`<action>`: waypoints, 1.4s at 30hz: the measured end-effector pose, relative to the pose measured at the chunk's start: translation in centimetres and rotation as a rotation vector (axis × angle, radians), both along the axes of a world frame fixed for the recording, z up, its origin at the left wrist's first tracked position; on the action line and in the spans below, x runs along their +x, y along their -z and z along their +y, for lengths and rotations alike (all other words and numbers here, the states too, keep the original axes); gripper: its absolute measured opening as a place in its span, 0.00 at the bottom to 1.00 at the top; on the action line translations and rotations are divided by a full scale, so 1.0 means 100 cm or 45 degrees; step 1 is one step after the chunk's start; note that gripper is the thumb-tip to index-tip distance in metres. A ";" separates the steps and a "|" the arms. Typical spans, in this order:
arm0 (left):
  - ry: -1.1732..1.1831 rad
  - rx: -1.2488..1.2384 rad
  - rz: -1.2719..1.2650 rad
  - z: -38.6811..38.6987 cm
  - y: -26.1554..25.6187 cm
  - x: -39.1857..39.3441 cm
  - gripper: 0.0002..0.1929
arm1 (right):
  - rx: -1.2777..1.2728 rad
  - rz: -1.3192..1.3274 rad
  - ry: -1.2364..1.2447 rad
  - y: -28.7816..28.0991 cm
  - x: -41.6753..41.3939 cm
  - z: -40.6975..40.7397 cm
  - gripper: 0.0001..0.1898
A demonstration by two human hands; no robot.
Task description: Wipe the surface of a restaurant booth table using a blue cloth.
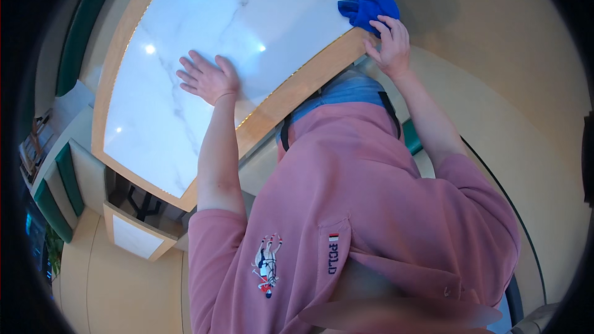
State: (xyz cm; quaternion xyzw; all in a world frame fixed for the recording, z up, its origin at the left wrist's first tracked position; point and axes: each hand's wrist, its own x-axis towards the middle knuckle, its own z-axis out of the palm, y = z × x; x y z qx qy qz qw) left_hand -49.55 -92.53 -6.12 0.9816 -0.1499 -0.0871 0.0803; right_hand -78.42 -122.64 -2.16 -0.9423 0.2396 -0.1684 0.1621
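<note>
A white marbled tabletop with a light wood border lies before me. My left hand rests on or just over its surface, palm down as far as I can tell, fingers apart, holding nothing. At the table's right corner is a crumpled blue cloth, draped over the wood edge. My right hand is at the cloth's near side, its fingers loosely bent and the fingertips touching or very close to the fabric. Whether it grips the cloth is not plain.
Bench seats with green and cream backs curve along the left. A second table with a wood border stands at the lower left. The near table edge is close to my waist, and a cream seat lies to the right.
</note>
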 end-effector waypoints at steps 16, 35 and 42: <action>0.003 0.003 -0.008 0.000 0.003 0.001 0.40 | 0.483 0.231 0.065 0.024 -0.031 -0.082 0.16; 0.019 0.009 -0.051 0.003 0.005 -0.001 0.39 | -0.086 0.343 0.202 0.056 0.031 -0.019 0.46; 0.018 -0.007 -0.023 0.005 0.003 -0.001 0.39 | -0.108 0.307 0.470 0.073 0.089 -0.040 0.47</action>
